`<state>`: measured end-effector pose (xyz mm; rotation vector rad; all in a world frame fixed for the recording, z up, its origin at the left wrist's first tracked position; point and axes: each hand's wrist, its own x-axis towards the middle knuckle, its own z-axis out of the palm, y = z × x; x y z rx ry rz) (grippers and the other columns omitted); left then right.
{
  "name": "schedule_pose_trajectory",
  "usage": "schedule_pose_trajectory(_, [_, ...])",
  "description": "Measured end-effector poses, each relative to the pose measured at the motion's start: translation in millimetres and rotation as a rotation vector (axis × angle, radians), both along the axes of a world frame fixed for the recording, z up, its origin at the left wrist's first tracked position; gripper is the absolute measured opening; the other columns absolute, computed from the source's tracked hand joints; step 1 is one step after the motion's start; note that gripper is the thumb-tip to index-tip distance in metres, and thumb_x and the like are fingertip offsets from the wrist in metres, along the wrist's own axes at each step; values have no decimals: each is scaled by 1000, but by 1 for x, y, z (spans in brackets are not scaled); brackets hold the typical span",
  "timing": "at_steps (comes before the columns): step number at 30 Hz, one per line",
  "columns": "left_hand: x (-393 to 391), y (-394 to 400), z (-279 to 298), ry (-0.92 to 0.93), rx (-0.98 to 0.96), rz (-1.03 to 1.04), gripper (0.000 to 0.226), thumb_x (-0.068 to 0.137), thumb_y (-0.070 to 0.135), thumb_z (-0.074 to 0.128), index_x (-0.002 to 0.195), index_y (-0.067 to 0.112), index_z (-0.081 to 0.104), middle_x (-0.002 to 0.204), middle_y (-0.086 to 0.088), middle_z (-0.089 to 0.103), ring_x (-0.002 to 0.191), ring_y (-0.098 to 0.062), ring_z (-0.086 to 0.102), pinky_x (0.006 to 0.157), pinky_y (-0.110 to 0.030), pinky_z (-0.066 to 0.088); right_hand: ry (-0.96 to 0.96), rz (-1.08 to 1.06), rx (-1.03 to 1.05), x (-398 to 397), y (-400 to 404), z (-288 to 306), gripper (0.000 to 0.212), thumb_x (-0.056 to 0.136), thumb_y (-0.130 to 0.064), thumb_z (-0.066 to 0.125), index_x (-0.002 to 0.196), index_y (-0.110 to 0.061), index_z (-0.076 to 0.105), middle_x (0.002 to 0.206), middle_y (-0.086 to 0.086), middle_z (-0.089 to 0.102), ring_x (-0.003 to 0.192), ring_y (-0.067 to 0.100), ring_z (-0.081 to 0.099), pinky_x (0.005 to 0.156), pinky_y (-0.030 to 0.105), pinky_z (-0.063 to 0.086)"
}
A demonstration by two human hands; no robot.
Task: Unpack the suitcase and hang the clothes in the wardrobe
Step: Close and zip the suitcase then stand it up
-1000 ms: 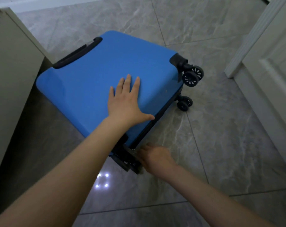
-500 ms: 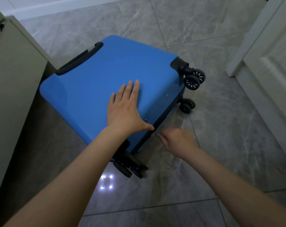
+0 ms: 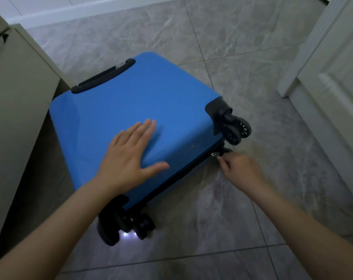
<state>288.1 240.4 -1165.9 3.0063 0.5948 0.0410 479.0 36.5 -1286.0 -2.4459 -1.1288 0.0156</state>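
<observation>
Head view, one entry: blue hard-shell suitcase (image 3: 131, 122) lying flat on grey tiled floor (image 3: 252, 57), closed, black carry handle (image 3: 104, 76) at its far edge, black wheels (image 3: 237, 130) at the right corner and more at the near corner. It sits just beside a beige cabinet (image 3: 20, 98); a white panelled door (image 3: 333, 77) stands to the right.

Left hand (image 3: 129, 158): flat, fingers straight and spread, pressing on the lid. It holds nothing.

Right hand (image 3: 240, 170): fingers curled, pinching at the zip pull (image 3: 213, 154) on the side seam, close under the right-corner wheels.

Risks, as judged: the pull sits at a corner, where a zip tends to bind; a hard tug there could jam the slider or slip the pinch. The wheel housing crowds the fingers and may catch them. If the left hand lifts, the case could skate on the smooth tile. Clothes inside could snag in the teeth.

Brands, labels, writing: none legible on the shell, handle or wheels. Dark marks on the cabinet top are too blurred to read.
</observation>
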Motion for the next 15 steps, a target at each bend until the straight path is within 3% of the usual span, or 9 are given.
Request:
schedule_pose_trajectory(2, [-12, 21, 3, -8, -46, -19, 86, 84, 76, 12, 149, 20, 18, 151, -3, 32, 137, -21, 32, 112, -42, 26, -21, 53, 63, -19, 5, -6, 39, 87, -31, 45, 60, -11, 63, 58, 8, 62, 51, 29, 59, 43, 25, 39])
schedule_pose_trajectory(5, [-28, 47, 9, 30, -29, -2, 82, 85, 73, 9, 150, 22, 17, 150, -3, 35, 135, -22, 36, 112, -39, 24, -16, 91, 151, -56, 23, -11, 38, 80, -32, 43, 51, -14, 58, 49, 5, 58, 42, 26, 56, 38, 20, 34])
schedule_pose_trajectory(10, [-9, 50, 35, 52, -121, 229, 78, 82, 78, 16, 147, 35, 22, 144, 8, 42, 127, -27, 43, 105, -43, 33, -40, 102, 167, -93, 43, -15, 38, 81, -32, 43, 49, -16, 56, 44, 0, 54, 35, 18, 50, 40, 16, 20])
schedule_pose_trajectory(13, [16, 37, 39, -74, -269, 344, 78, 81, 76, 23, 139, 27, 42, 143, 2, 44, 130, -23, 40, 105, -42, 33, -79, 161, 148, -101, 39, -19, 37, 82, -32, 43, 51, -16, 57, 45, 1, 55, 35, 19, 51, 36, 17, 28])
schedule_pose_trajectory(15, [33, 24, 32, -186, -299, 384, 67, 86, 66, 36, 137, 23, 46, 146, 0, 39, 134, -20, 34, 109, -39, 28, -103, 208, 165, -108, 30, -20, 36, 82, -31, 44, 53, -15, 56, 47, 2, 55, 36, 21, 52, 35, 19, 33])
